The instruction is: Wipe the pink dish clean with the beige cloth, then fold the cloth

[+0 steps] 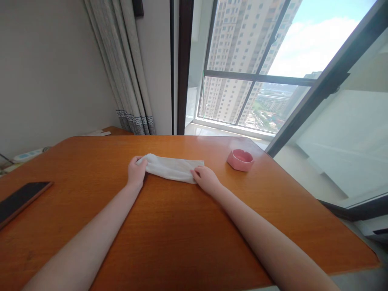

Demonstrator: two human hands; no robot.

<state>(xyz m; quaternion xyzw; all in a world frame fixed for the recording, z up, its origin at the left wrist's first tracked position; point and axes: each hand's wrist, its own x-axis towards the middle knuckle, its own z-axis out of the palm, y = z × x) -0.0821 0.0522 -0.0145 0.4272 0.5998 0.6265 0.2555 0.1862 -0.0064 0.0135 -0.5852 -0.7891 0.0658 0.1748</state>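
A white cloth, folded into a long strip, lies across the wooden table in front of me. My left hand is closed on its left end, thumb on top. At the other end, my right hand pinches the lower right corner between thumb and fingers. The strip stretches between both hands, slightly creased, its right end flat. Whether the cloth is lifted off the tabletop at the left end, I cannot tell.
A pink ashtray stands to the right of my right hand. A dark phone or tablet lies at the left edge. Behind the table are a grey curtain and a window. The table's right edge slants toward a glass door.
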